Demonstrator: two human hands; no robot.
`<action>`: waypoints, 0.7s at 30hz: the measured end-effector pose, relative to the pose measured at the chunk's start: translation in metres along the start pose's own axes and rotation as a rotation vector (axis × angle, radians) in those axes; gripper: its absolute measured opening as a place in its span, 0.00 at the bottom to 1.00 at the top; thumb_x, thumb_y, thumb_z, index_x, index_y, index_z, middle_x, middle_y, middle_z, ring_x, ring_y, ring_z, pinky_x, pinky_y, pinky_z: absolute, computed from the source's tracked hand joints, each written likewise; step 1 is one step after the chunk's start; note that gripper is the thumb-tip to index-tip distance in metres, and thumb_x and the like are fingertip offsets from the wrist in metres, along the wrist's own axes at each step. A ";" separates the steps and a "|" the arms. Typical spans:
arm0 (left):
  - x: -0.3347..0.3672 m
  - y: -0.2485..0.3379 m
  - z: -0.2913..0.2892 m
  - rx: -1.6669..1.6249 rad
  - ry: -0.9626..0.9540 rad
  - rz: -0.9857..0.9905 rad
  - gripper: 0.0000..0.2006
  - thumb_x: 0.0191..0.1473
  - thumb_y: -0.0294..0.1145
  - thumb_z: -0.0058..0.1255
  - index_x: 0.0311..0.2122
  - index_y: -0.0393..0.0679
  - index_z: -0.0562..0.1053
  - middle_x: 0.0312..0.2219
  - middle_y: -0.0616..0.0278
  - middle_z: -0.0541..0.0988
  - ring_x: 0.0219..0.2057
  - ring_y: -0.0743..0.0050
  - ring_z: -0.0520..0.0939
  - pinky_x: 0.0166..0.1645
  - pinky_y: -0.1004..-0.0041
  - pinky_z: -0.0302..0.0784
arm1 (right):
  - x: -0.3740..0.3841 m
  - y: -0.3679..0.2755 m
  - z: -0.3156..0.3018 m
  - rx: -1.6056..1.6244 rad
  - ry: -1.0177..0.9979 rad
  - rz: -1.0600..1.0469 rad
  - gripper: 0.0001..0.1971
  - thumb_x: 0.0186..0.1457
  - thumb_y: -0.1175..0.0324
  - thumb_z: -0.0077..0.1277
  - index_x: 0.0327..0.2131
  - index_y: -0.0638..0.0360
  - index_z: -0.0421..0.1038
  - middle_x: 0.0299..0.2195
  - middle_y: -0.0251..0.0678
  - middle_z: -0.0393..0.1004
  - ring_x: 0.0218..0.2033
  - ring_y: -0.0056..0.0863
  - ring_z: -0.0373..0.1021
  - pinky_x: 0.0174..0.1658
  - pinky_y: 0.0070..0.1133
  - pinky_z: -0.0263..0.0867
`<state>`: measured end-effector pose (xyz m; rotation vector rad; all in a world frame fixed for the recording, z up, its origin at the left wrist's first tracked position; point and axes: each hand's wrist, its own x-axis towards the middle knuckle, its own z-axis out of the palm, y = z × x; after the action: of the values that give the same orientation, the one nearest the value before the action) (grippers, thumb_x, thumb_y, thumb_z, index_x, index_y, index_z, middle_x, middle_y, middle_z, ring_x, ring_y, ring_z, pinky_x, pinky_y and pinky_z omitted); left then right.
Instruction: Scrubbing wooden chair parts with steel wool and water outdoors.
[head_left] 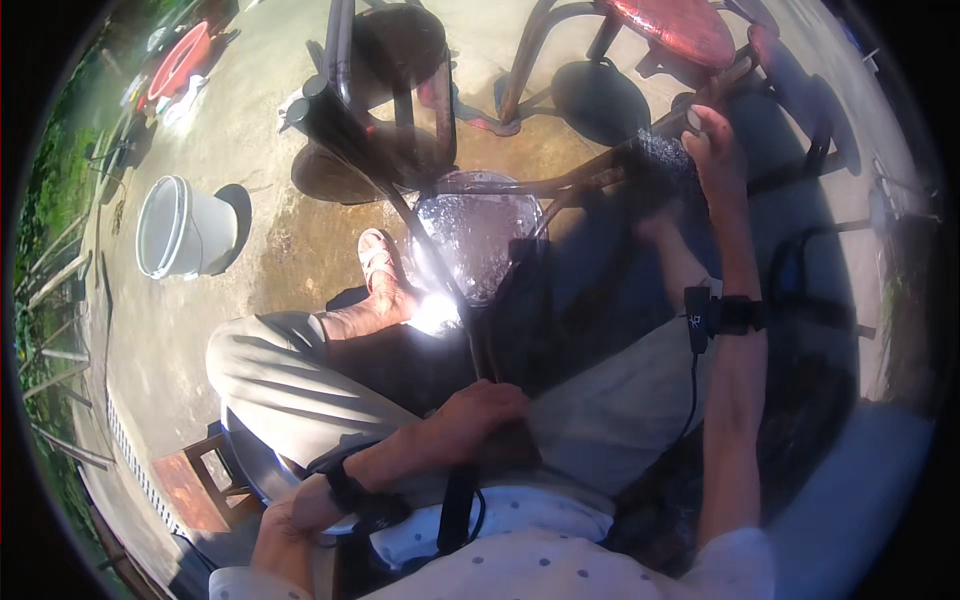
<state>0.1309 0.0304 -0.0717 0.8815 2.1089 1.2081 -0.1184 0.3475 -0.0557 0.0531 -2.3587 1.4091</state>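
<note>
R hand at brush, basin rim nr.

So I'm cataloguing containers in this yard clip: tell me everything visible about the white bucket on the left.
The white bucket looks like plain plastic, round, tapering toward its base, with a thicker rim around the open mouth. It appears to stand upright on the wet concrete ground, though the lens tilts it, in full sun, with a dark shadow cast to its right. Its contents cannot be made out. Nothing touches it; both hands are well away.
</note>
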 end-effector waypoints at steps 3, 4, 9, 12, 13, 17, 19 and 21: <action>-0.002 0.002 0.008 0.127 -0.037 0.031 0.26 0.32 0.28 0.56 0.44 0.43 0.67 0.42 0.54 0.70 0.43 0.53 0.71 0.48 0.63 0.66 | -0.025 0.009 -0.025 0.027 -0.012 -0.088 0.17 0.47 0.75 0.50 0.44 0.58 0.68 0.32 0.30 0.70 0.31 0.14 0.64 0.36 0.13 0.61; -0.002 0.002 0.009 0.174 -0.035 0.049 0.27 0.31 0.27 0.56 0.43 0.43 0.67 0.41 0.55 0.70 0.41 0.53 0.71 0.47 0.63 0.67 | -0.034 0.007 -0.035 0.007 -0.009 0.045 0.18 0.47 0.75 0.49 0.45 0.58 0.67 0.34 0.30 0.69 0.32 0.14 0.64 0.36 0.13 0.61; 0.002 0.005 0.011 0.200 -0.124 0.089 0.27 0.27 0.26 0.56 0.41 0.43 0.67 0.39 0.56 0.70 0.40 0.54 0.71 0.46 0.64 0.66 | -0.061 0.015 -0.068 -0.055 0.048 0.257 0.19 0.48 0.76 0.48 0.47 0.58 0.66 0.36 0.30 0.68 0.33 0.15 0.62 0.37 0.13 0.60; 0.003 0.003 0.021 0.242 -0.120 0.104 0.28 0.25 0.27 0.57 0.41 0.42 0.67 0.38 0.57 0.70 0.40 0.56 0.71 0.45 0.65 0.66 | -0.066 0.027 -0.076 0.025 0.054 0.180 0.19 0.49 0.77 0.46 0.47 0.59 0.65 0.39 0.31 0.68 0.35 0.16 0.62 0.39 0.14 0.60; 0.003 0.003 0.024 0.270 -0.114 0.112 0.28 0.25 0.28 0.57 0.41 0.42 0.67 0.38 0.57 0.70 0.40 0.56 0.71 0.45 0.66 0.67 | -0.070 0.029 -0.078 0.023 0.052 0.258 0.19 0.49 0.77 0.46 0.48 0.60 0.65 0.41 0.33 0.68 0.39 0.18 0.62 0.42 0.15 0.59; 0.014 0.010 0.017 0.242 -0.157 0.076 0.28 0.25 0.28 0.58 0.41 0.42 0.67 0.38 0.57 0.70 0.39 0.56 0.70 0.46 0.65 0.67 | -0.080 0.051 -0.103 -0.023 0.071 0.320 0.20 0.49 0.78 0.45 0.48 0.64 0.63 0.46 0.37 0.66 0.49 0.23 0.61 0.51 0.18 0.54; 0.009 0.010 0.001 0.110 0.028 0.087 0.27 0.26 0.29 0.59 0.40 0.42 0.67 0.37 0.57 0.70 0.39 0.58 0.71 0.45 0.65 0.67 | -0.089 0.052 -0.105 -0.067 0.094 0.338 0.20 0.49 0.77 0.45 0.48 0.64 0.63 0.47 0.38 0.65 0.50 0.24 0.60 0.51 0.18 0.54; 0.004 0.006 -0.018 0.039 0.123 0.050 0.28 0.26 0.28 0.59 0.41 0.42 0.67 0.37 0.57 0.70 0.39 0.58 0.72 0.46 0.66 0.67 | -0.099 0.049 -0.108 -0.119 0.129 0.362 0.19 0.49 0.77 0.45 0.48 0.65 0.63 0.48 0.39 0.65 0.51 0.25 0.60 0.52 0.19 0.53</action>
<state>0.1162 0.0263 -0.0592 0.9034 2.2260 1.2805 -0.0048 0.4478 -0.0854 -0.5051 -2.4200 1.3721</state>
